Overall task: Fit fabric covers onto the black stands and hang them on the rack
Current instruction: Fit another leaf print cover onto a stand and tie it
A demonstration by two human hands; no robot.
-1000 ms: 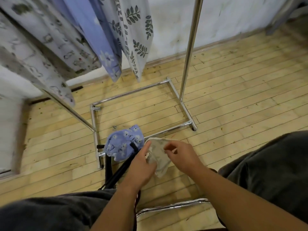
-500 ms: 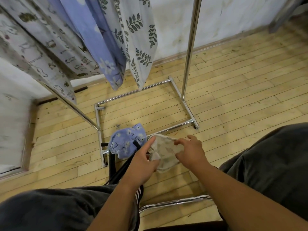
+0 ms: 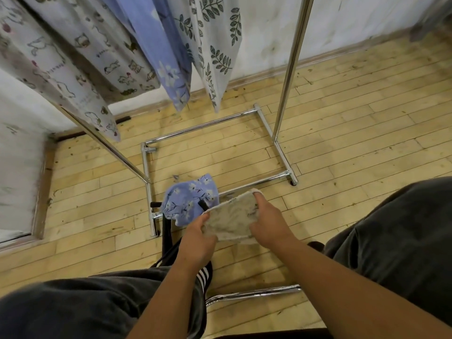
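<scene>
Since the earlier frames, we note that the pale cover has been drawn out from a bunched lump into a flat, roughly oblong sheet, and the two hands have moved apart. It is held in the air above the floor, low in the middle of the view.

The left hand pinches its near left corner between thumb and fingers. The right hand grips the right edge, with fingers curled over the far corner. Both hands are closed on the cloth.

Just beside the pale cover, on its left, a blue flowered cover sits bunched over the top of a black stand. One bare black tip of the stand pokes out next to the pale cloth. We cannot tell whether the two covers touch.

Behind them stands the chrome rack, its base frame resting on the wooden floor. Three covers hang from it at upper left: a cartoon-print cover, a blue hanging cover and a leaf-print cover. A stained white wall runs behind the rack.

In the foreground we record dark trousers on both knees and a chrome tube lying between them.
</scene>
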